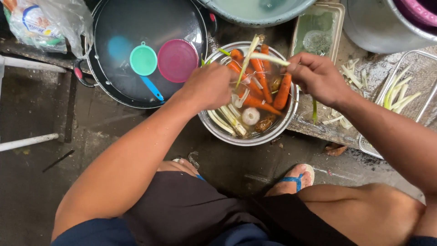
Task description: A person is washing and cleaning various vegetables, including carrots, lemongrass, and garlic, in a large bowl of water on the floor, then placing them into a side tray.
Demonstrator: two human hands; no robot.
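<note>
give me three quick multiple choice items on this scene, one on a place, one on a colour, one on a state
1. Where do the carrots lie?
A. in the metal bowl
B. in the dark pan
C. on the floor

2. What colour is the small strainer in the dark pan?
A. red
B. teal
C. yellow

3. How is the pale stalk held?
A. lying loose
B. by the left hand alone
C. between both hands, the right hand pinching one end

Key: 1 A, they sit in water among stalks; 2 B, teal cup with blue handle; 3 C, both hands meet over the bowl.
</note>
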